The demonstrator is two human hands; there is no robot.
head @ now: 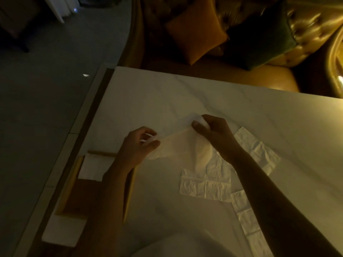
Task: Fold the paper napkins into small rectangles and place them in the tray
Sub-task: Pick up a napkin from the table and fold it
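Pinching from both sides: I see my left hand (138, 143) and right hand (211, 130) each gripping an end of one limp napkin (178, 145) above the table (167, 93); flat napkins (206, 184) lie under the right wrist; the tray (71, 179), at the table's left edge, holds a folded napkin (94, 168).

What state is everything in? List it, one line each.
Held napkin: stretched, sagging, not yet folded.
Left hand: pinches its left end.
Right hand: pinches its right end.
Spare napkins: lying open on table.
Tray: holds two folded napkins.
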